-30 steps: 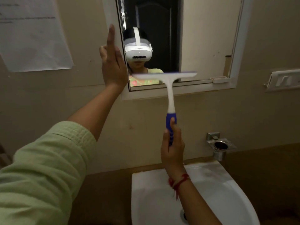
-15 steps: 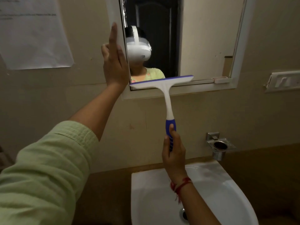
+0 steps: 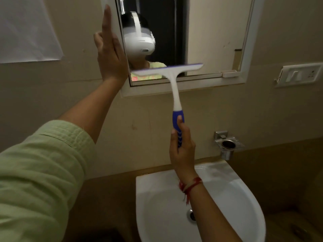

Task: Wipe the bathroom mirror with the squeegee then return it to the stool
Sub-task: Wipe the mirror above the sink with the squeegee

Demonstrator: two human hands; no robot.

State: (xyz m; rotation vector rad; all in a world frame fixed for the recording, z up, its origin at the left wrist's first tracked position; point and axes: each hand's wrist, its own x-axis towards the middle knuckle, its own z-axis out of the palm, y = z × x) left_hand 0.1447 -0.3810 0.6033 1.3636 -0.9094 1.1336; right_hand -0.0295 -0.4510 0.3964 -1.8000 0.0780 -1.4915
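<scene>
The squeegee [image 3: 174, 84] is white with a blue grip and a wide blade. Its blade lies across the lower part of the mirror [image 3: 213, 35], slightly tilted with the right end higher. My right hand [image 3: 181, 147] grips the blue handle from below, above the sink. My left hand [image 3: 110, 49] is raised with straight fingers against the mirror's white left frame [image 3: 111, 23]. The stool is not in view.
A white sink [image 3: 236, 198] sits below my right arm. A chrome cup holder [image 3: 227, 145] juts from the wall at the right, a switch plate [image 3: 300, 74] hangs above it. A paper sheet [image 3: 26, 28] is taped on the left wall.
The squeegee blade slid down to the mirror's bottom edge half a second ago, then rose a little again. My left hand has stayed on the frame.
</scene>
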